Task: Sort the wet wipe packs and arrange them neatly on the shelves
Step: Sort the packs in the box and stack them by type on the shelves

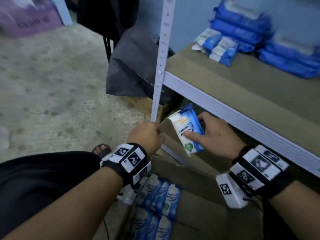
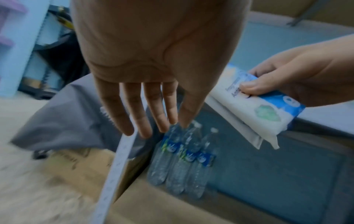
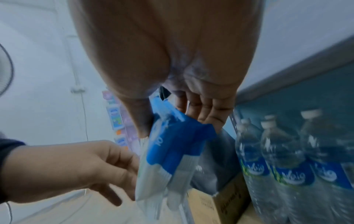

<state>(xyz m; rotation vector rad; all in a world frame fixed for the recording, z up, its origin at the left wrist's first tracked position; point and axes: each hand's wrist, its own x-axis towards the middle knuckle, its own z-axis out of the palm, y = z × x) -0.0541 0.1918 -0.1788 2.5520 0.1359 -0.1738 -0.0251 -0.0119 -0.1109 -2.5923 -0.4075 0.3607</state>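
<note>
The right hand (image 1: 214,135) holds wipe packs (image 1: 187,129) under the shelf (image 1: 216,78).

The right hand's thumb is on top of the blue and white packs and its fingers (image 3: 208,112) are curled under them (two packs, one on top of the other, seen from the wrists). The packs are in the air, just below the front edge of the shelf. The left hand (image 1: 147,136) is just beside them, next to the white shelf post (image 1: 161,54). Its fingers (image 2: 138,115) are straight and hold nothing. More packs (image 1: 219,46) lie on the shelf, near big blue packs (image 1: 242,26). A box (image 1: 204,213) by the person's knees has small packs (image 1: 159,198) in rows. Water bottles (image 3: 287,159) stand under the shelf.
</note>
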